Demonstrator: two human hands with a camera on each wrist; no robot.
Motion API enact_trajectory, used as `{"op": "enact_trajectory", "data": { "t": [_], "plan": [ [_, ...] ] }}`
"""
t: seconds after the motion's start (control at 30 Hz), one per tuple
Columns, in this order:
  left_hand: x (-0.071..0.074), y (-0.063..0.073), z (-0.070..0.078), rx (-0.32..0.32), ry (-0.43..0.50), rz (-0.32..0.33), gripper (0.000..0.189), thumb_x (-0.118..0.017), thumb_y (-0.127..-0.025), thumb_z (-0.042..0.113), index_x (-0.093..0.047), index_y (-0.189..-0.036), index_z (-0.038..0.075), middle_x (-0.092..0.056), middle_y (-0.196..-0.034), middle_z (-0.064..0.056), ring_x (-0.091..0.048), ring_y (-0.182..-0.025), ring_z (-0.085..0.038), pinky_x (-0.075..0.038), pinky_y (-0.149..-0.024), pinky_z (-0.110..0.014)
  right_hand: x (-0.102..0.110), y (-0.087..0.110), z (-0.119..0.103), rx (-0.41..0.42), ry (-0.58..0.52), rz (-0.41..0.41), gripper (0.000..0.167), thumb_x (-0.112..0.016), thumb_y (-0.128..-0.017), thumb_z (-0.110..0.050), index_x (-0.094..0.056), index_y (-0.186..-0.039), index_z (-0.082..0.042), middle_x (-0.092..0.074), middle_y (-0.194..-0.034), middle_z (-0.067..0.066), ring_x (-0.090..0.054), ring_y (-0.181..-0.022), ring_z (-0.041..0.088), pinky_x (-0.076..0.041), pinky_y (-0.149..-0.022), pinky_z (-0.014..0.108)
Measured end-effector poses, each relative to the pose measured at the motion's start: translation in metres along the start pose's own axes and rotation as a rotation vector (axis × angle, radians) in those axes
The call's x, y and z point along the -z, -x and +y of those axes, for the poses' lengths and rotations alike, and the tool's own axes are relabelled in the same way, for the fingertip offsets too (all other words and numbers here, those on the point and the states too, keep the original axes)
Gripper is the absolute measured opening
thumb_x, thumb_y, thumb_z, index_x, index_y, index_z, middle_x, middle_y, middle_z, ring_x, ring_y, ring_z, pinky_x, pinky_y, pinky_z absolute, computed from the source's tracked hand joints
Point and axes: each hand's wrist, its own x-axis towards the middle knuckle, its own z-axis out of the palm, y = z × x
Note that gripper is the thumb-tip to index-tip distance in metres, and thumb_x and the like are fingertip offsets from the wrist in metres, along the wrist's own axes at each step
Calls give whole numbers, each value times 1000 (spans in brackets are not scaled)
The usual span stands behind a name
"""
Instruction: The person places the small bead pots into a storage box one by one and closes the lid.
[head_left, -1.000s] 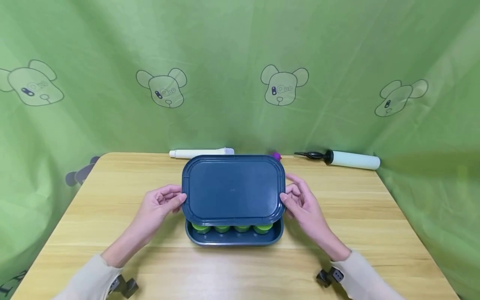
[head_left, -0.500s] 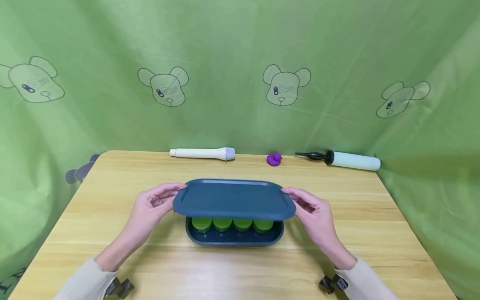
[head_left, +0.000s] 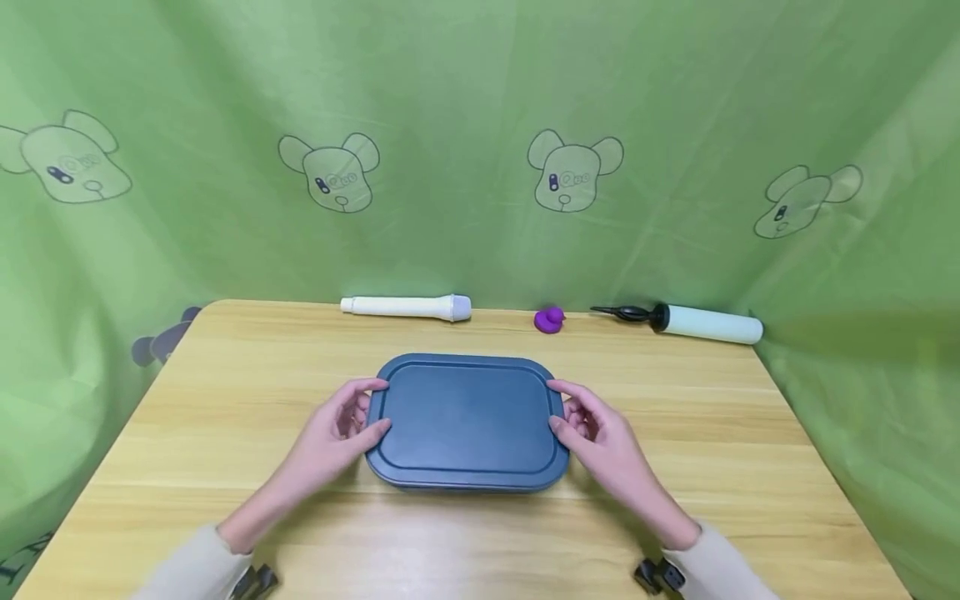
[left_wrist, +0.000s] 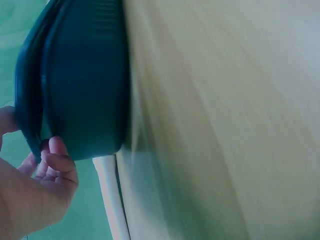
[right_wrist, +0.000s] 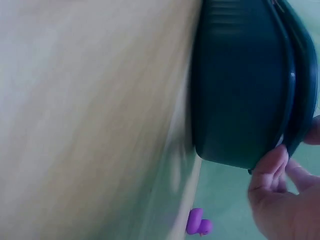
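A dark blue rectangular lid (head_left: 467,417) with rounded corners covers the top of a matching box (left_wrist: 87,90). My left hand (head_left: 336,433) pinches the lid's left end, thumb on top and other fingers curled at the edge. The right hand (head_left: 609,435) holds the right end in the same way. Both wrist views show a narrow gap between the lid's rim and the box (right_wrist: 240,90), so the lid does not sit flush there. What lies inside the box is hidden under the lid.
Along the back edge of the wooden table (head_left: 225,417) lie a white microphone-shaped stick (head_left: 405,307), a purple toy duck (head_left: 550,320) and a pale hand pump (head_left: 705,322) with a black nozzle. A green curtain (head_left: 450,167) hangs behind.
Both hands have lowered the lid from a raised, tilted position down over the box. The green-topped jars inside are now covered, and the purple duck has come into full view.
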Motion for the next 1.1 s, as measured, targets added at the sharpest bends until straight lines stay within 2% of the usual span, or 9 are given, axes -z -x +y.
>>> {"op": "enact_trajectory", "data": {
  "t": [0.13, 0.33, 0.47, 0.63, 0.73, 0.8, 0.9, 0.97, 1.1],
  "plan": [
    [-6, -6, -5, -33, -108, -14, 49, -80, -99, 6, -64, -145, 10, -57, -91, -4, -54, -73, -16, -47, -62, -25, -1, -2, 0, 47, 183, -11, 49, -71, -102, -4, -65, -150, -15, -55, -88, 2, -51, -74, 16, -45, -64, 27],
    [-8, -13, -6, -58, -167, -42, 47, -77, -101, 5, -63, -146, 9, -55, -85, -2, -53, -69, -15, -47, -61, -26, 2, -5, -2, 123, 437, -15, 51, -68, -100, -10, -63, -150, -16, -53, -91, -5, -52, -76, 12, -46, -64, 29],
    [-9, -9, -8, -62, -181, -52, 47, -76, -102, 7, -62, -147, 8, -55, -86, -1, -53, -69, -14, -48, -61, -26, 2, -5, -1, 114, 481, -46, 52, -68, -100, -11, -62, -151, -16, -54, -93, -5, -52, -77, 11, -47, -66, 30],
    [-10, 1, -10, -64, -177, -92, 52, -75, -106, 15, -57, -154, 8, -57, -93, -1, -56, -71, -15, -51, -62, -27, 3, 3, -2, 73, 453, -88, 58, -70, -101, -12, -58, -157, -16, -56, -95, -5, -53, -79, 11, -48, -67, 29],
    [-6, 6, -10, -26, -191, -149, 67, -76, -106, 28, -46, -165, 14, -61, -111, -5, -62, -87, -20, -57, -72, -33, 5, 6, 1, 44, 436, -163, 65, -70, -107, -25, -46, -166, -18, -62, -116, 0, -57, -87, 13, -53, -73, 33],
    [-1, 7, -10, 9, -221, -196, 82, -78, -103, 39, -36, -171, 21, -61, -137, -11, -65, -114, -28, -59, -91, -47, 8, 7, 3, 33, 433, -231, 75, -69, -109, -38, -35, -172, -19, -60, -139, 6, -63, -106, 19, -58, -87, 41],
    [5, 7, -11, 41, -274, -263, 103, -84, -96, 52, -23, -176, 31, -46, -162, -12, -52, -140, -34, -46, -110, -66, 14, 6, 7, 27, 409, -339, 97, -73, -103, -54, -20, -177, -21, -42, -165, 16, -54, -139, 33, -50, -108, 59],
    [7, 6, -13, 33, -303, -294, 110, -86, -92, 56, -19, -177, 32, -39, -169, -15, -46, -147, -37, -39, -114, -71, 18, 6, 9, 26, 385, -392, 108, -77, -99, -58, -14, -177, -20, -33, -171, 19, -42, -152, 41, -42, -114, 65],
    [9, 4, -16, -2, -357, -326, 116, -86, -91, 58, -15, -178, 29, -39, -169, -21, -44, -147, -43, -41, -112, -73, 24, 5, 12, 29, 358, -436, 115, -82, -96, -57, -10, -178, -21, -26, -175, 19, -36, -155, 45, -41, -115, 67]
  ]
}}
